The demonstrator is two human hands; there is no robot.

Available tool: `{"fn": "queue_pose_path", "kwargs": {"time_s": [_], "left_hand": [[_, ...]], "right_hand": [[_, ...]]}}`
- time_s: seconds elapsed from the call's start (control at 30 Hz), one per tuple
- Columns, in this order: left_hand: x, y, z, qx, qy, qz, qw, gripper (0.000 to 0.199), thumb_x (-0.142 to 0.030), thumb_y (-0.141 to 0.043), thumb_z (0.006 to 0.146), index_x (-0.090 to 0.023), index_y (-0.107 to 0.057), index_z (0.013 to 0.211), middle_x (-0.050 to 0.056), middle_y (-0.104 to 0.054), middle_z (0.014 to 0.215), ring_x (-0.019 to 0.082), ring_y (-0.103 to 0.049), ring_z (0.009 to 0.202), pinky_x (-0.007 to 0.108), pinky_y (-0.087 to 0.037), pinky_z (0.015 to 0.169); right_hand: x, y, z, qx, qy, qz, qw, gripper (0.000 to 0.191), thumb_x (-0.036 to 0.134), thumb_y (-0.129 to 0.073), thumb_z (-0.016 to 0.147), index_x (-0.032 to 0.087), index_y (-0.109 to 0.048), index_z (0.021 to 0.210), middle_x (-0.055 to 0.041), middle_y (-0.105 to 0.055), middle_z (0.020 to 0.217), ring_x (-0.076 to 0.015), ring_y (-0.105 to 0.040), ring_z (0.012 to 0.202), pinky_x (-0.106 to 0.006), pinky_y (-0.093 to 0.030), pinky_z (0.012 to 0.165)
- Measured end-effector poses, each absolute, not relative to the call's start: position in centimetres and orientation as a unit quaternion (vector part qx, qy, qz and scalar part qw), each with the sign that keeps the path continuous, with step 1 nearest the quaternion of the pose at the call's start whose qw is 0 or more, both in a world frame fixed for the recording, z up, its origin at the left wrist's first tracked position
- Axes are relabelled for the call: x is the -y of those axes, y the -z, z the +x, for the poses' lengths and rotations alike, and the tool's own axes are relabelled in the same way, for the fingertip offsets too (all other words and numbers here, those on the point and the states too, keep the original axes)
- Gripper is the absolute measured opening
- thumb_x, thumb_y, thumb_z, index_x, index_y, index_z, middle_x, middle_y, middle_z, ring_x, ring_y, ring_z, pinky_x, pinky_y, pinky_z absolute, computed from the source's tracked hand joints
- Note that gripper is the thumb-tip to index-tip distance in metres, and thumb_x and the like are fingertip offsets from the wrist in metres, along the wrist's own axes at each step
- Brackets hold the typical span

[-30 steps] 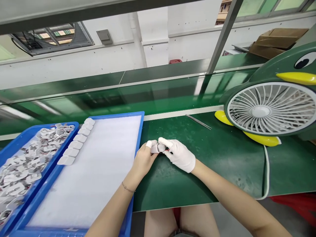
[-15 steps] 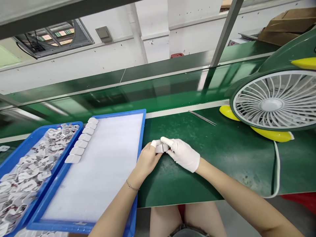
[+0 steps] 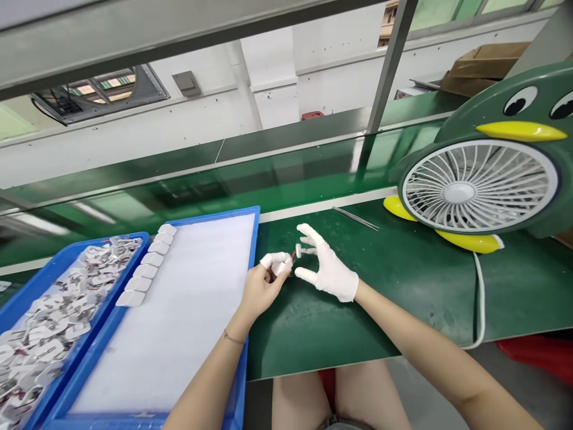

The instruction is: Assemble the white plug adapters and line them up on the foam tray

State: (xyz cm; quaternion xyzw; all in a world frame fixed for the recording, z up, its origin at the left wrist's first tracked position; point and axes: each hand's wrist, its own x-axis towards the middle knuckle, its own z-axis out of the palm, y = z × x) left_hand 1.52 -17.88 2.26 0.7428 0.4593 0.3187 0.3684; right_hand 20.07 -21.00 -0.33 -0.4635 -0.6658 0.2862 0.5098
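Observation:
My left hand (image 3: 262, 288), bare with white covers on some fingertips, is closed around a small white plastic part (image 3: 282, 267) above the green bench. Red wire (image 3: 293, 257) runs up from that part to a small white end piece (image 3: 298, 250). My right hand (image 3: 330, 273), in a white glove, is open with its fingers spread just right of the end piece. Whether a gloved finger touches it I cannot tell. Left of my hands, a blue tray (image 3: 256, 239) with a white liner has a row of several white plastic pieces (image 3: 151, 259) along its left side.
A second blue tray (image 3: 144, 240) at far left is heaped with white parts and wires. Tweezers (image 3: 356, 218) lie on the green bench (image 3: 403, 298). A green penguin-shaped fan (image 3: 470, 107) stands at right, with its white cable (image 3: 481, 298) trailing over the front edge.
My right hand has come away from the white part and spread its fingers. The red wire and end piece now show. My left hand keeps the part. The view has tilted up slightly.

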Motion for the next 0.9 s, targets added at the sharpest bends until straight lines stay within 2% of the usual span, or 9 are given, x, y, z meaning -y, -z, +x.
{"fn": "queue_pose_path", "kwargs": {"time_s": [0.13, 0.3, 0.5, 0.6, 0.7, 0.8, 0.9], "left_hand": [[18.0, -2.7, 1.8, -0.465, -0.362, 0.669, 0.453, 0.033, -0.043, -0.061, 0.08, -0.018, -0.046, 0.095, 0.003, -0.068, 0.077, 0.011, -0.058, 0.058, 0.021, -0.043, 0.051], [18.6, -3.5, 2.1, -0.412, -0.312, 0.617, 0.594, 0.033, -0.042, -0.063, 0.079, -0.02, -0.043, 0.092, 0.001, -0.067, 0.076, 0.007, -0.052, 0.053, 0.019, -0.039, 0.049], [18.6, -3.7, 1.6, -0.402, -0.266, 0.692, 0.537, 0.027, -0.041, -0.056, 0.085, -0.018, -0.051, 0.099, 0.002, -0.065, 0.084, 0.012, -0.057, 0.071, 0.023, -0.045, 0.064], [18.8, -3.5, 1.6, -0.417, -0.258, 0.713, 0.501, 0.033, -0.042, -0.056, 0.085, -0.018, -0.055, 0.107, 0.001, -0.063, 0.08, 0.013, -0.056, 0.07, 0.025, -0.045, 0.063], [19.1, -3.4, 1.7, -0.43, -0.256, 0.714, 0.49, 0.03, -0.042, -0.058, 0.083, -0.018, -0.056, 0.1, 0.0, -0.061, 0.075, 0.013, -0.057, 0.067, 0.024, -0.045, 0.061], [19.5, -3.4, 1.9, -0.427, -0.278, 0.684, 0.522, 0.03, -0.041, -0.06, 0.082, -0.02, -0.044, 0.095, 0.001, -0.065, 0.082, 0.015, -0.063, 0.073, 0.025, -0.048, 0.064], [19.7, -3.5, 2.0, -0.405, -0.327, 0.662, 0.539, 0.046, -0.034, -0.066, 0.078, -0.023, -0.03, 0.104, 0.004, -0.068, 0.092, 0.017, -0.067, 0.082, 0.031, -0.051, 0.074]], "right_hand": [[21.3, 0.8, 18.7, 0.648, -0.298, -0.432, 0.552, 0.068, 0.021, -0.072, 0.069, 0.023, -0.037, 0.128, -0.0111, -0.045, 0.128, -0.0227, -0.052, 0.11, -0.04, -0.051, 0.086], [21.3, 1.6, 16.8, 0.647, -0.211, -0.397, 0.616, 0.044, 0.017, -0.065, 0.077, 0.021, -0.044, 0.116, -0.0105, -0.05, 0.115, -0.0149, -0.059, 0.085, -0.034, -0.054, 0.077], [21.3, 1.0, 17.7, 0.685, -0.17, -0.389, 0.593, 0.036, 0.016, -0.064, 0.079, 0.023, -0.052, 0.112, -0.0058, -0.06, 0.105, -0.0167, -0.062, 0.091, -0.032, -0.055, 0.078], [21.4, 0.7, 17.8, 0.707, -0.186, -0.377, 0.568, 0.028, 0.019, -0.065, 0.08, 0.024, -0.056, 0.106, -0.0042, -0.063, 0.1, -0.0172, -0.062, 0.091, -0.033, -0.055, 0.079], [21.7, 0.5, 17.7, 0.721, -0.18, -0.369, 0.558, 0.029, 0.019, -0.065, 0.08, 0.025, -0.057, 0.106, -0.003, -0.064, 0.1, -0.0169, -0.063, 0.091, -0.033, -0.055, 0.08], [22.0, 0.5, 17.6, 0.714, -0.141, -0.376, 0.574, 0.029, 0.018, -0.064, 0.08, 0.025, -0.056, 0.107, -0.0031, -0.064, 0.098, -0.0176, -0.063, 0.091, -0.033, -0.055, 0.078], [22.2, 0.6, 17.3, 0.7, -0.116, -0.388, 0.588, 0.034, 0.019, -0.06, 0.081, 0.025, -0.052, 0.114, -0.0061, -0.061, 0.103, -0.0193, -0.061, 0.093, -0.036, -0.055, 0.078]]}}
